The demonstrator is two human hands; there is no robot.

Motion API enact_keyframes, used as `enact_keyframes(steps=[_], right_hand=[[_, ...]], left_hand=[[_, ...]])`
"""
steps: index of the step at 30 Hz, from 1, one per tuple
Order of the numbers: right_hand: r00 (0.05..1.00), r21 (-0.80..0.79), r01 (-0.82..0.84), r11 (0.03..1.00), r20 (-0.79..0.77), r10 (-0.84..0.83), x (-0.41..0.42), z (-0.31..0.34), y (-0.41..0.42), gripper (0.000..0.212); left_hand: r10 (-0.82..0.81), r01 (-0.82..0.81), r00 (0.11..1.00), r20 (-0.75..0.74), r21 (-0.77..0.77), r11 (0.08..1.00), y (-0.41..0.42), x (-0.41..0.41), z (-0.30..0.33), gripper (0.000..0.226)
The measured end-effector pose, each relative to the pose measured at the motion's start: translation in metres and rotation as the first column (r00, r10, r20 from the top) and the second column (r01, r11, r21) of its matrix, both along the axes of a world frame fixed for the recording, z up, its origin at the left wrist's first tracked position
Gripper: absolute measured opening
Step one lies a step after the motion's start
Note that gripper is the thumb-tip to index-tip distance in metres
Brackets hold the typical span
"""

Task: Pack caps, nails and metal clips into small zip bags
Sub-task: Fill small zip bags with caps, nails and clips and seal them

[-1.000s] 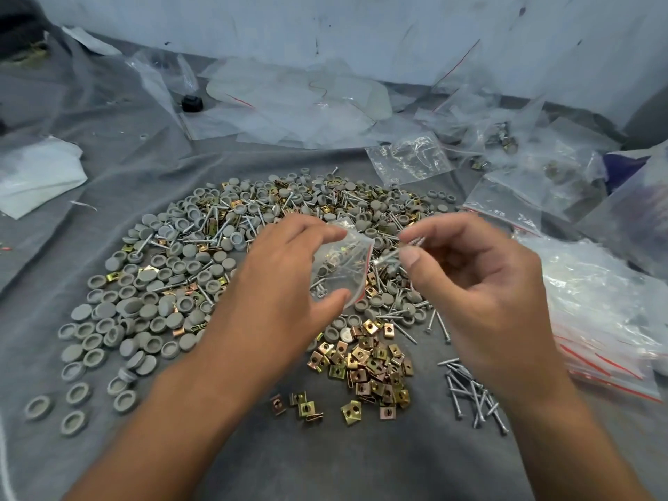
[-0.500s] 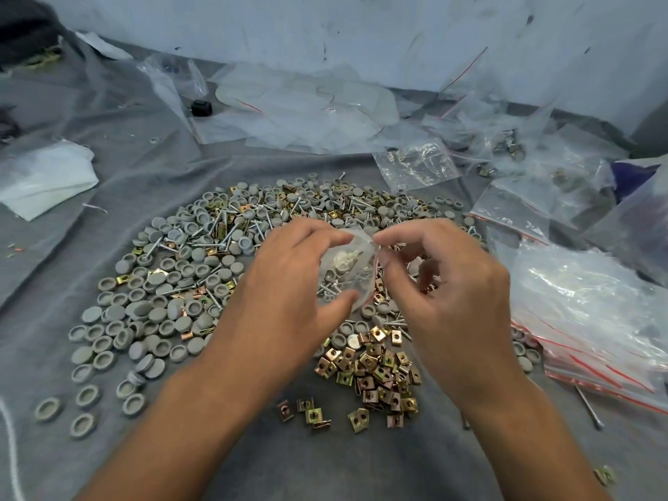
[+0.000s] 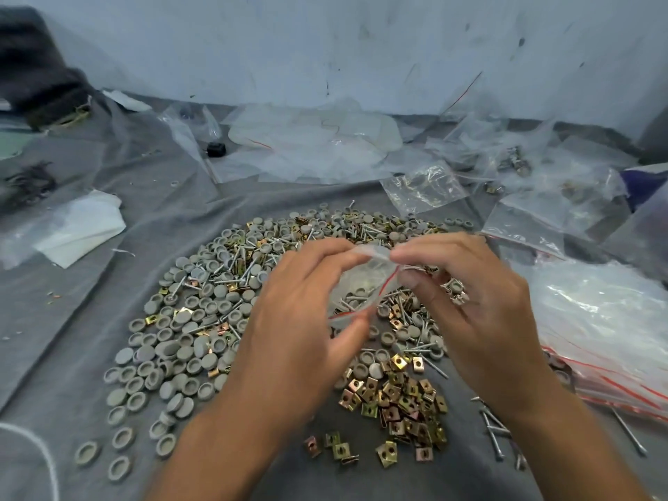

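Both of your hands pinch one small zip bag (image 3: 365,283) above the heap: your left hand (image 3: 303,320) clamps its near edge between thumb and fingers, your right hand (image 3: 470,301) nips its top corner with fingertips pressed together. Its red seal line runs slantwise between them, pale contents showing dimly inside. Beneath lie grey caps (image 3: 180,341), scattered nails (image 3: 495,432) and brassy metal clips (image 3: 401,403) on a grey cloth (image 3: 90,320). Empty zip bags (image 3: 614,338) pile up at your right, crumpled plastic (image 3: 311,146) lies near the wall.
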State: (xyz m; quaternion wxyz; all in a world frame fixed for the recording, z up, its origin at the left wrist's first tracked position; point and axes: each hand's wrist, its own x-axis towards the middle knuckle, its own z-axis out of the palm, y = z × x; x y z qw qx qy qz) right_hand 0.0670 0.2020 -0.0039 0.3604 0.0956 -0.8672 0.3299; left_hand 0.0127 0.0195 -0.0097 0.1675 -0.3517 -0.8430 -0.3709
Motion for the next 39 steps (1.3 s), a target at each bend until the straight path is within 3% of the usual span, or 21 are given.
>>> enact_keyframes(steps=[3, 7, 10, 12, 16, 19, 21, 25, 30, 39], right_hand=[[0.995, -0.012, -0.010, 1.000, -0.095, 0.009, 0.002, 0.002, -0.003, 0.012], [0.982, -0.149, 0.043, 0.988, -0.176, -0.069, 0.003, 0.001, -0.010, 0.005], [0.974, -0.330, 0.063, 0.942, -0.185, -0.129, 0.003, -0.001, -0.011, 0.013], [0.975, -0.428, 0.068, 0.901, -0.162, -0.150, 0.003, -0.003, -0.011, 0.013], [0.989, -0.454, 0.083, 0.887, -0.071, -0.129, 0.002, -0.003, -0.014, 0.011], [0.997, -0.449, 0.075, 0.891, 0.001, -0.083, 0.002, -0.004, -0.018, 0.004], [0.997, -0.457, 0.071, 0.887, 0.043, -0.058, 0.003, -0.005, -0.020, 0.010], [0.995, -0.512, 0.045, 0.858, 0.100, 0.007, 0.006, -0.005, -0.025, 0.021], [0.982, -0.641, -0.075, 0.764, 0.087, 0.169, 0.007, -0.005, -0.032, 0.011], [0.981, -0.560, -0.006, 0.828, 0.157, 0.113, 0.005, -0.006, -0.031, 0.019]], left_hand=[[0.000, 0.010, 0.995, -0.101, 0.099, 0.995, -0.002, -0.001, 0.002, 0.034], [0.009, 0.043, 0.985, -0.175, 0.291, 0.956, -0.004, -0.001, 0.006, 0.019], [0.009, 0.016, 0.999, -0.052, 0.462, 0.886, -0.007, -0.003, 0.010, 0.023], [-0.075, 0.007, 0.993, 0.090, 0.592, 0.806, -0.007, -0.004, 0.015, 0.031], [-0.250, -0.012, 0.941, 0.229, 0.760, 0.650, -0.008, -0.008, 0.019, 0.034], [-0.255, -0.076, 0.923, 0.290, 0.784, 0.617, -0.009, -0.011, 0.018, 0.034], [-0.259, -0.100, 0.911, 0.321, 0.780, 0.617, -0.009, -0.013, 0.018, 0.033], [-0.334, -0.036, 0.882, 0.331, 0.756, 0.653, -0.010, -0.012, 0.019, 0.037], [-0.329, -0.029, 0.877, 0.350, 0.721, 0.692, -0.009, -0.011, 0.021, 0.040], [-0.330, 0.033, 0.879, 0.345, 0.646, 0.763, -0.008, -0.010, 0.018, 0.038]])
